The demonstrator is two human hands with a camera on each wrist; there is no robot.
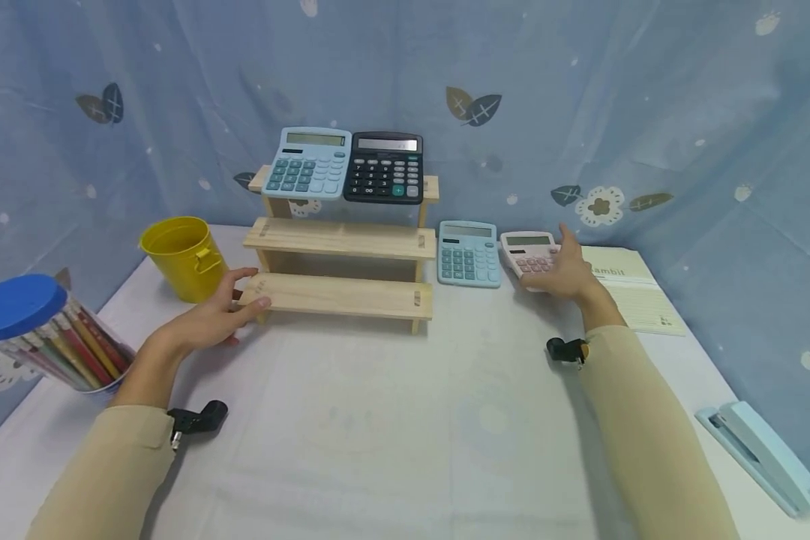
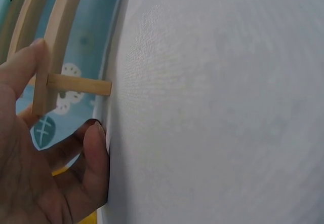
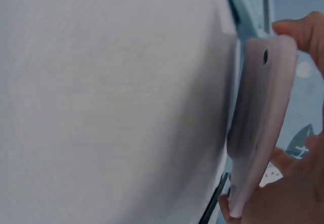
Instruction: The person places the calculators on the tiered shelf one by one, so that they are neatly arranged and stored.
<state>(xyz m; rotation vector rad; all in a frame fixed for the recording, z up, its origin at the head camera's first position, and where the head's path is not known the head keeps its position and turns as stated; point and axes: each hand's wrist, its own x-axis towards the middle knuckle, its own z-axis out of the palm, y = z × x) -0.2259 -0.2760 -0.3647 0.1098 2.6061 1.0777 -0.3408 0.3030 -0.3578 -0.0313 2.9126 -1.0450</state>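
A three-step wooden display stand (image 1: 351,296) stands on the white table. My left hand (image 1: 205,319) holds the left end of its lowest board, thumb on the front edge; in the left wrist view the thumb (image 2: 23,64) presses against the board. On the top step lean a light blue calculator (image 1: 310,163) and a black calculator (image 1: 383,169). My right hand (image 1: 567,270) grips a pink calculator (image 1: 529,259) by its right side. In the right wrist view this pink calculator (image 3: 263,112) is tilted, its underside facing the camera. Another blue calculator (image 1: 469,255) lies between it and the stand.
A yellow bucket (image 1: 189,262) stands left of the stand, and a blue-lidded jar of pencils (image 1: 74,337) is nearer me. A cream notebook (image 1: 637,292) lies beyond my right hand. At the right edge sits a light blue stapler (image 1: 763,454). A blue patterned curtain (image 1: 405,67) hangs behind.
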